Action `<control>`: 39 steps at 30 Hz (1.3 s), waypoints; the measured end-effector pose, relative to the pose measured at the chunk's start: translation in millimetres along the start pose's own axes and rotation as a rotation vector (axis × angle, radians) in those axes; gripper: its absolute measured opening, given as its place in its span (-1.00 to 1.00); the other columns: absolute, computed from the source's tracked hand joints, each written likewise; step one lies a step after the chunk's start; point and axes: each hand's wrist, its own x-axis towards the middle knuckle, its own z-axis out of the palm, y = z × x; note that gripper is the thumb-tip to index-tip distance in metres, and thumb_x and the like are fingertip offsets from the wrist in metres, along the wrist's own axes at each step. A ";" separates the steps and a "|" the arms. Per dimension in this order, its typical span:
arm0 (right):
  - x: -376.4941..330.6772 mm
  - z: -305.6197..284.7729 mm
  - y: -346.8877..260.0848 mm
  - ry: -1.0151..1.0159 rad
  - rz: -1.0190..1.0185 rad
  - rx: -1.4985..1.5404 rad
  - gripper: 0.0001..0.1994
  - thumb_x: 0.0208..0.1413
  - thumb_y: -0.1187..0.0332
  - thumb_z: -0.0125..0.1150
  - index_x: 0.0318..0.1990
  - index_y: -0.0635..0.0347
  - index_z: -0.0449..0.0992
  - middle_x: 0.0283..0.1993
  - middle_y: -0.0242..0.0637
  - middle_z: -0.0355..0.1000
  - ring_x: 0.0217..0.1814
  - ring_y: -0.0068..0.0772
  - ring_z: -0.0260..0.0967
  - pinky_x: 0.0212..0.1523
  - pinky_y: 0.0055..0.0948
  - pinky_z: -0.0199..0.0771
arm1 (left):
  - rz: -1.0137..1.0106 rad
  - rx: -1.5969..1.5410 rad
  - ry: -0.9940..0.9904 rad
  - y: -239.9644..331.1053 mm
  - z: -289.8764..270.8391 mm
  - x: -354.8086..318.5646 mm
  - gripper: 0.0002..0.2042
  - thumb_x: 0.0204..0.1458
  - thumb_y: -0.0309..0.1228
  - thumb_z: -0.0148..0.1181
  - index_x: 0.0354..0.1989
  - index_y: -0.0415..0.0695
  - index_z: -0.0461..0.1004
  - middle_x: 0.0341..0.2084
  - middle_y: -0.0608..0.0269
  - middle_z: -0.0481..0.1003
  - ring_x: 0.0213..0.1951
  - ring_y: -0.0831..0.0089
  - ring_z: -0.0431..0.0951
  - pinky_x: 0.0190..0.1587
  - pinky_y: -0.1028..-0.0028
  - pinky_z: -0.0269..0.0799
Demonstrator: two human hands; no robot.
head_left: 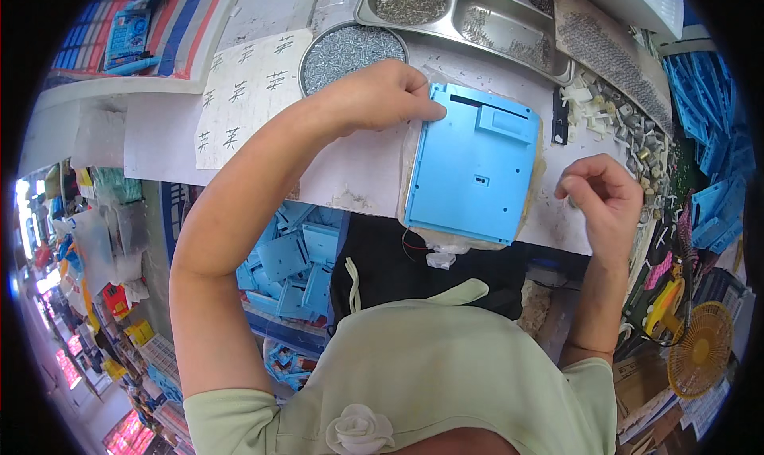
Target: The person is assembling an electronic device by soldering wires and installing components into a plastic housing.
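A flat blue plastic housing (469, 165) lies on a padded, clear-wrapped block (535, 165) near the table's front edge. It has a long slot at the far end, a raised rectangular piece, and several small holes. My left hand (386, 97) pinches its far left corner between thumb and fingers. To the right of the housing, apart from it, my right hand (605, 196) is raised with thumb and index finger closed together. Whatever sits between those fingertips is too small to make out. Thin wires and a white connector (440, 259) hang below the housing's near edge.
Beyond my left hand stands a round tray of small screws (350, 53). A steel compartment tray (509, 33) holds more screws. White plastic and metal bits (593, 105) are piled at right, near a yellow fan (700, 348). Blue housings (286, 256) fill a crate below left.
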 end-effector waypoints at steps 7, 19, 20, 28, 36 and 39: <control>14.4 37.8 23.9 0.029 -0.306 -0.405 -0.87 0.03 0.47 0.48 -0.41 0.27 0.60 -0.47 -0.33 0.52 -0.49 -0.50 0.41 -0.41 -0.51 0.42 | 0.248 0.029 0.234 -27.0 12.0 -4.3 -0.71 0.12 -0.21 0.42 -0.45 -0.15 0.52 -0.65 0.50 0.31 -0.55 0.68 0.28 -0.51 0.57 0.17; 35.7 23.3 28.2 -0.168 -0.701 -0.598 -0.82 -0.10 0.43 0.55 -0.41 0.17 0.60 -0.55 -0.31 0.43 -0.55 -0.31 0.33 -0.52 -0.36 0.30 | 0.313 0.474 0.833 -75.9 -14.5 -19.3 -0.87 0.12 -0.42 0.30 -0.25 -0.22 0.65 -0.33 0.11 0.59 -0.30 0.20 0.60 -0.19 0.34 0.49; 36.4 22.6 30.9 -0.164 -0.729 -0.589 -0.83 -0.10 0.43 0.55 -0.38 0.17 0.62 -0.55 -0.31 0.43 -0.55 -0.30 0.32 -0.52 -0.35 0.30 | 0.331 0.467 0.861 -72.2 -12.8 -20.2 -0.87 0.10 -0.41 0.31 -0.28 -0.20 0.65 -0.33 0.11 0.59 -0.28 0.16 0.61 -0.19 0.29 0.50; 23.7 10.8 36.1 -0.045 -0.586 -0.441 -0.64 -0.14 0.46 0.57 -0.09 0.20 0.72 -0.59 -0.35 0.36 -0.58 -0.39 0.24 -0.54 -0.40 0.20 | 0.881 0.467 0.492 1.0 90.1 -49.7 -0.81 -0.03 -0.46 0.42 -0.21 -0.07 0.68 -0.36 0.30 0.54 -0.31 0.34 0.52 -0.19 0.33 0.36; 7.1 -11.0 30.8 0.032 -0.613 -0.540 -0.60 -0.16 0.48 0.56 -0.06 0.22 0.70 -0.60 -0.36 0.33 -0.59 -0.43 0.23 -0.54 -0.43 0.16 | 1.002 0.665 0.428 3.9 122.1 -40.0 -0.59 -0.16 -0.40 0.27 -0.03 -0.13 0.60 -0.27 0.34 0.49 -0.35 0.38 0.45 -0.22 0.31 0.32; 6.6 -13.2 27.0 0.048 -0.608 -0.540 -0.58 -0.17 0.49 0.56 -0.05 0.23 0.70 -0.60 -0.36 0.32 -0.59 -0.43 0.23 -0.55 -0.43 0.15 | 0.979 0.678 0.413 7.1 120.9 -43.7 -0.59 -0.14 -0.43 0.29 -0.01 -0.13 0.60 -0.26 0.34 0.49 -0.33 0.37 0.46 -0.21 0.30 0.33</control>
